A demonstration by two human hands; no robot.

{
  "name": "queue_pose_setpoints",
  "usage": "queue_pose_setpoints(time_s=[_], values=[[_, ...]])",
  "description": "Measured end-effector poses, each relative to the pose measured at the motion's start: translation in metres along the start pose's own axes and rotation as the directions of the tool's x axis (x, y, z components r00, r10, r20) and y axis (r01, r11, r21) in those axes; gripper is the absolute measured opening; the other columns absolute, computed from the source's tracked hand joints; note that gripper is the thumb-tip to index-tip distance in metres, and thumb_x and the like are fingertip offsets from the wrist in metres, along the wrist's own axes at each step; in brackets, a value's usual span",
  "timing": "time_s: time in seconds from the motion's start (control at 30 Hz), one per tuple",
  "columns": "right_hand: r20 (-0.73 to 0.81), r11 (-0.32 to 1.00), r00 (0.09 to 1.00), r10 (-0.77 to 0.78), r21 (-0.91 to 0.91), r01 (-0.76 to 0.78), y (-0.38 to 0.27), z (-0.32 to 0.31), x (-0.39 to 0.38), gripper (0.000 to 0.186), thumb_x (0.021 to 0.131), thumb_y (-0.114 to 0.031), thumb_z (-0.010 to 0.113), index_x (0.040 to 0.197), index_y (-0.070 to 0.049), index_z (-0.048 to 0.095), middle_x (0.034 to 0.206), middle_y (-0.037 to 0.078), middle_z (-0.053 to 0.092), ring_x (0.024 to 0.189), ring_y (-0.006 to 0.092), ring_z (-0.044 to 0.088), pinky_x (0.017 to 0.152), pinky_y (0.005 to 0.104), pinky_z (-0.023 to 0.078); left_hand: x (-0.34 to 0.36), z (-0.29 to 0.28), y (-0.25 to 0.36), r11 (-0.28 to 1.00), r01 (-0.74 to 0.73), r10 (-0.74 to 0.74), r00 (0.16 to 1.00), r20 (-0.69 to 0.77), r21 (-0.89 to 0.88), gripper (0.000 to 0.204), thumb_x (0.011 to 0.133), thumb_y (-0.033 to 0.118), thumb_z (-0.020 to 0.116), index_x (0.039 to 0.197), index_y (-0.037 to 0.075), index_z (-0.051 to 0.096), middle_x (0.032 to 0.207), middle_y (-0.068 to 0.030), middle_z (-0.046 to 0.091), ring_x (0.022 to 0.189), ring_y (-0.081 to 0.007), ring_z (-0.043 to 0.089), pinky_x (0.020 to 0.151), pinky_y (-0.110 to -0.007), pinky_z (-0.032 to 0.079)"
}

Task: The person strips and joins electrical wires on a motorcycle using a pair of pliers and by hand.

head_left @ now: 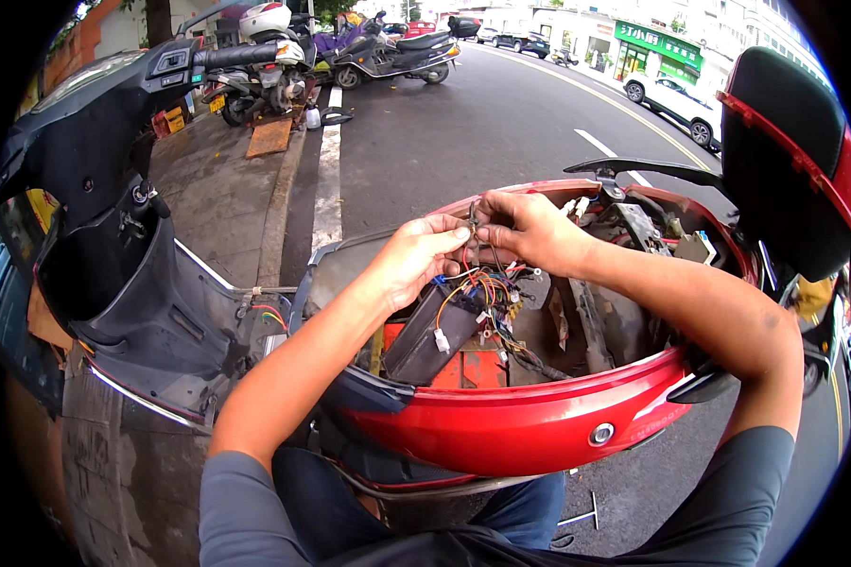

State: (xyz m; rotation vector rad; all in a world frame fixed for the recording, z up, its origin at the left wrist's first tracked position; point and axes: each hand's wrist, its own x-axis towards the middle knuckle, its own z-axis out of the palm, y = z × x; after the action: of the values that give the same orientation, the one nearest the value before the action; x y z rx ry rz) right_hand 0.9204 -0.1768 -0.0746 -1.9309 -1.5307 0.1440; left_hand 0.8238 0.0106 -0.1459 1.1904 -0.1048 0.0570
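Observation:
Both my hands meet over the open seat bay of a red scooter point(511, 430). My left hand point(414, 253) pinches thin wires point(474, 248) between thumb and fingers. Close against it, my right hand point(529, 227) is closed on the same wires from above, its fingertips bent inward. The exact joint between the fingers is too small to make out. Below hangs a tangle of coloured wires point(490, 288) with loose plugs, one a white connector point(442, 340). These wires lead to a black box point(432, 335) tilted in the bay.
The scooter's handlebar point(236, 56) and front shield stand at the left, its raised black-and-red top box point(785, 142) at the right. A T-shaped tool point(581, 516) lies on the ground. Parked scooters point(402, 57) and a white car point(671, 99) are farther off.

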Motion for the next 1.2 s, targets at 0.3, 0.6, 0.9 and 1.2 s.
queue_pose_setpoints(time_s=[0.3, 0.6, 0.9, 1.2], values=[[0.318, 0.831, 0.934, -0.164, -0.465, 0.304, -0.014, -0.024, 0.011, 0.033, 0.091, -0.018, 0.064, 0.119, -0.005, 0.055, 0.108, 0.019, 0.063, 0.100, 0.0399, 0.062, 0.085, 0.0458, 0.051, -0.002, 0.004, -0.001, 0.994, -0.061, 0.056, 0.997, 0.049, 0.091, 0.019, 0.096, 0.015, 0.062, 0.113, 0.007, 0.062, 0.092, 0.0007, 0.063, 0.079, -0.0086, 0.060, 0.064, -0.022, 0.047], [0.291, 0.872, 0.910, -0.295, -0.308, 0.381, 0.001, -0.022, 0.000, 0.017, 0.088, -0.016, 0.066, 0.097, -0.002, 0.061, 0.087, 0.019, 0.067, 0.085, 0.0393, 0.065, 0.076, 0.0472, 0.050, -0.008, 0.012, 0.009, 0.856, -0.071, 0.019, 0.994, 0.107, 0.512, 0.028, 0.089, 0.022, 0.071, 0.107, 0.002, 0.063, 0.092, -0.0009, 0.062, 0.070, -0.0069, 0.053, 0.060, -0.022, 0.046], [0.241, 0.933, 0.964, -0.113, -0.308, 0.187, -0.003, -0.022, -0.002, 0.021, 0.085, -0.012, 0.065, 0.099, 0.003, 0.061, 0.089, 0.024, 0.066, 0.087, 0.0405, 0.065, 0.079, 0.0455, 0.051, -0.004, 0.012, -0.003, 0.761, -0.180, 0.201, 0.979, 0.037, 0.624, 0.015, 0.093, 0.009, 0.065, 0.102, -0.002, 0.062, 0.092, -0.0030, 0.065, 0.082, -0.0107, 0.062, 0.075, -0.027, 0.053], [0.235, 0.937, 0.963, -0.133, -0.287, 0.199, 0.011, -0.016, -0.006, 0.019, 0.090, -0.018, 0.067, 0.096, -0.003, 0.056, 0.082, 0.018, 0.064, 0.079, 0.0391, 0.064, 0.071, 0.0464, 0.048, -0.008, 0.014, 0.000, 0.436, -0.353, 0.413, 0.896, 0.165, 0.828, 0.010, 0.092, 0.006, 0.061, 0.098, -0.002, 0.061, 0.088, -0.0055, 0.065, 0.083, -0.0107, 0.062, 0.077, -0.028, 0.051]])
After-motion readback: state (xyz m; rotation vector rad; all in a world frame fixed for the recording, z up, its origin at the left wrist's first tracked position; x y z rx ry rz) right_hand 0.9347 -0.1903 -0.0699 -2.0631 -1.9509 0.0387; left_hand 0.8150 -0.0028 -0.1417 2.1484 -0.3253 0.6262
